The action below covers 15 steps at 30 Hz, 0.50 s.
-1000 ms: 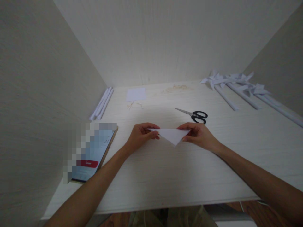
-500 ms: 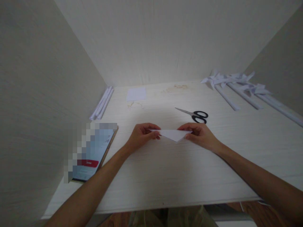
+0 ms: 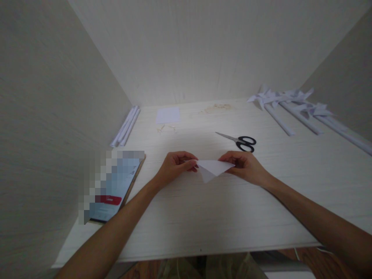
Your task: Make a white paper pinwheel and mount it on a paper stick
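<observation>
Paper sits between your two hands: a white folded triangle of paper [image 3: 214, 168], held just above the pale wooden desk [image 3: 221, 209] near its middle, with one long edge running across the top and a point hanging down toward you. Your left hand [image 3: 175, 166] is closed on the left corner of that folded triangle, thumb and fingertips pinched together on it, the knuckles curled. Your right hand [image 3: 246, 166] pinches the right corner in the same way, fingers folded over the top edge and thumb beneath, so both hands are narrow and gripping the sheet. Both forearms stretch in from the near edge of the desk. Just beyond your right hand lie black-handled scissors [image 3: 238, 140], blades shut and pointing left, close to the hand but apart from it. Farther back, near the rear wall, a small flat white sheet [image 3: 167, 115] lies on the desk, with a few thin scraps [image 3: 165, 128] just in front of it. Against the left wall rests a bundle of rolled white paper sticks [image 3: 126, 126], lying side by side. At the far right, several paper pinwheels [image 3: 293, 101] on long white stems lie spread on the desk. To your left, near the desk's front corner, a tablet [image 3: 114, 190] lies flat, its screen partly blurred out.
</observation>
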Each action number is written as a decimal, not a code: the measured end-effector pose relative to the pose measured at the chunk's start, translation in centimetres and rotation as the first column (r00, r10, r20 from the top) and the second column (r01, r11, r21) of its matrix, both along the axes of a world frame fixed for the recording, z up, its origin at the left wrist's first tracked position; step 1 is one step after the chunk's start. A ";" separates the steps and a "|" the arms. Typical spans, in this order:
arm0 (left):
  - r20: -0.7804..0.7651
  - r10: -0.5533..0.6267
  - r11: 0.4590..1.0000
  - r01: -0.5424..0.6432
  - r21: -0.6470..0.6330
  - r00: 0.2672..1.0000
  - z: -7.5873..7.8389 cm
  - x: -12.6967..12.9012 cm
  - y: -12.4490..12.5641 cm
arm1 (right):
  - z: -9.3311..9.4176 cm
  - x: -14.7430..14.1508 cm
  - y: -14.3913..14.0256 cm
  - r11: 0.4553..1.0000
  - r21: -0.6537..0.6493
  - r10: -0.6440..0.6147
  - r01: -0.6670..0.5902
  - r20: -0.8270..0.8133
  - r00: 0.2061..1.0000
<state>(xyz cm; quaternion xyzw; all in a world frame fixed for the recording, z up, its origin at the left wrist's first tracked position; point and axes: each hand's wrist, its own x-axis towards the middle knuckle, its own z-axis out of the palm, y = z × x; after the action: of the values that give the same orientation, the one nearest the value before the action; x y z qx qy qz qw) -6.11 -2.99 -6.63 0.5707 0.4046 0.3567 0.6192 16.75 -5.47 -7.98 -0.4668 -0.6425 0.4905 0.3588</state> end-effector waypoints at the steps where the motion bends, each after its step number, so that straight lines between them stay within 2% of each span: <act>1: -0.005 0.002 1.000 -0.002 -0.001 1.000 0.0 0.0 0.0 | 0.0 0.0 0.0 1.000 0.006 0.006 -0.006 0.011 1.000; 15: -0.032 -0.002 0.995 0.005 0.097 0.999 0.0 -0.1 0.0 | 0.1 0.1 0.0 0.997 0.060 0.046 -0.052 0.094 0.995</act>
<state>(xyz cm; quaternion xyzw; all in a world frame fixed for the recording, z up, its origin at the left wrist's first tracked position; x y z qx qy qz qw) -6.23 -3.03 -6.67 0.6066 0.3953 0.3658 0.5848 16.82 -5.45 -7.87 -0.4618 -0.6846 0.4566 0.3309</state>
